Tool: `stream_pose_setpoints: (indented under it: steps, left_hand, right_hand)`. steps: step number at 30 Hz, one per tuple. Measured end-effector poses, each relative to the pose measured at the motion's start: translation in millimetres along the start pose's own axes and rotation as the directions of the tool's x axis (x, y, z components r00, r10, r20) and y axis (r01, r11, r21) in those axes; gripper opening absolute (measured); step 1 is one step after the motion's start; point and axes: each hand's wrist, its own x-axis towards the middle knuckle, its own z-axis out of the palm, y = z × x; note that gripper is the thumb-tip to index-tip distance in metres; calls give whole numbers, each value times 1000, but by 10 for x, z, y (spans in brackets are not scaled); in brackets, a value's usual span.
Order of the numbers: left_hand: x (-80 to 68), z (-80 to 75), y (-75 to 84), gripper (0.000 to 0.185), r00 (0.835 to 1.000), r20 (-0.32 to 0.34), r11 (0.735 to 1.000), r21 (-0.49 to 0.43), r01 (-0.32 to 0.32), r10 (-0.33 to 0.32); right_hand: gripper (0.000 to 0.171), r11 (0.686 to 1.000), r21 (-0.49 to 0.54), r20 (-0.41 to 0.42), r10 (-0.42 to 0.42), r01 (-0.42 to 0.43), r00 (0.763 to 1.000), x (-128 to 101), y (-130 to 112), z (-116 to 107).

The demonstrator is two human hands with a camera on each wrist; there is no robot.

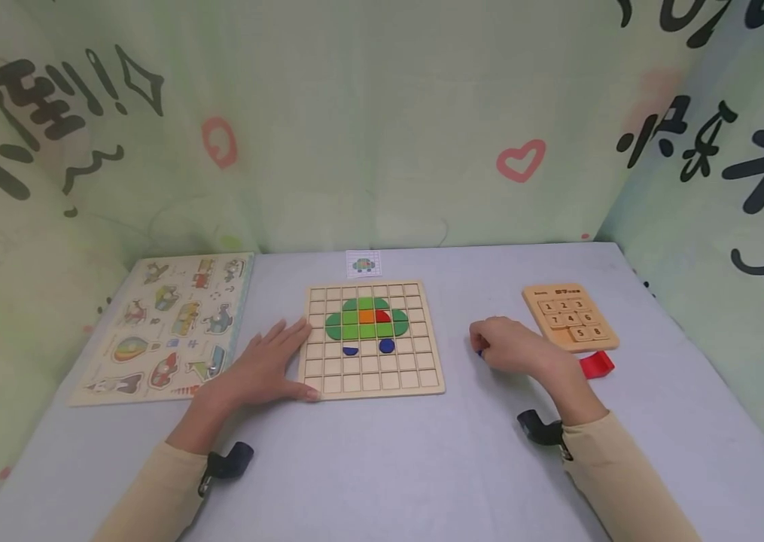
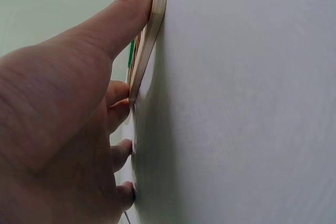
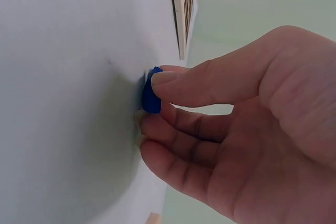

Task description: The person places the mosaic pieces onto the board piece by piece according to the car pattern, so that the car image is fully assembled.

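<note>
A wooden grid board lies on the table, with green pieces, an orange one and red ones set together in its upper half. Below them sit a blue half-circle and a blue disc. My left hand spreads along the board's left side, thumb at the near left corner, fingertips at the edge. To the right of the board, my right hand pinches a small blue piece between thumb and fingers, close over the tabletop. Its full outline is partly hidden by the thumb.
A small pattern card lies just beyond the board. At the left is a large picture puzzle board. On the right are a wooden number puzzle and a red piece at its near edge. Curtains stand behind and beside the table.
</note>
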Motion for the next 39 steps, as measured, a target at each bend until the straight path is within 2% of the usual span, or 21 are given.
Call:
stream_pose_setpoints:
  steps: [12, 18, 23, 26, 30, 34, 39]
  left_hand:
    - [13, 21, -26, 121, 1000, -14, 1000, 12, -12, 12]
    - [10, 12, -22, 121, 1000, -15, 1000, 17, -9, 10]
    - [18, 24, -33, 121, 1000, -8, 1000, 16, -9, 9]
    - [22, 30, -40, 121, 1000, -6, 1000, 14, -9, 9]
    - [25, 33, -45, 122, 1000, -4, 1000, 16, -4, 4]
    - [28, 37, -47, 122, 1000, -5, 1000, 18, -3, 3]
    - [27, 37, -48, 122, 1000, -8, 1000, 17, -5, 6]
  right_hand:
    - [8, 997, 5, -28, 83, -82, 996, -31, -79, 0]
    - [15, 998, -22, -79, 49, -51, 996, -52, -112, 0]
    - [14, 999, -5, -52, 34, -35, 998, -38, -93, 13]
    - [16, 1000, 9, -58, 1, 0, 998, -12, -98, 19]
    - [16, 995, 40, -107, -82, 86, 991, 63, -186, 19]
    - [15, 981, 101, -137, -152, 167, 979, 175, -379, 48]
    - [15, 957, 177, -169, -200, 229, 965, 331, -697, 109]
